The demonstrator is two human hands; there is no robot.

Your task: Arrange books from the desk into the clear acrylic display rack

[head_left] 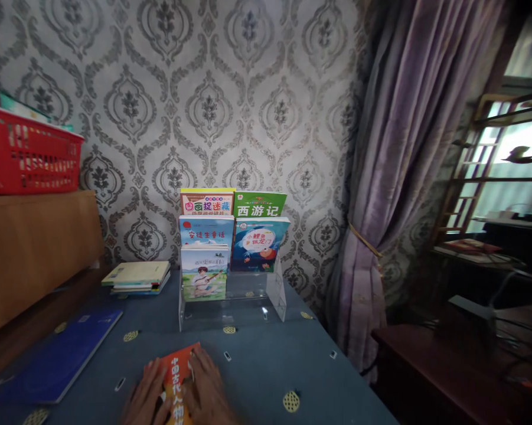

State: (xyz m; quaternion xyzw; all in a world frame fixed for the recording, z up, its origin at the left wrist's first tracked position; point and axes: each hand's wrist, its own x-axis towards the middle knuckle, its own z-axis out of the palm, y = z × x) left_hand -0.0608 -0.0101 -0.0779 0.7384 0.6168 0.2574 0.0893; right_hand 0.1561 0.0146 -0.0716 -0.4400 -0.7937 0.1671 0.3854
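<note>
An orange book with white Chinese lettering lies on the dark table cover at the front, its lower end cut off by the picture's edge. My left hand rests over its left side, fingers stretched forward on the cover. Over the right side lies my right hand, its fingers also extended and flat on the book. Beyond them stands a clear acrylic book rack. In its front tier, at left, is a book with a seated figure; a dark blue carp book stands on the right, one tier up.
More books fill the rack, among them a green book. A low stack of books and a blue book lie at left. A red basket tops a wooden box. A purple curtain hangs at right.
</note>
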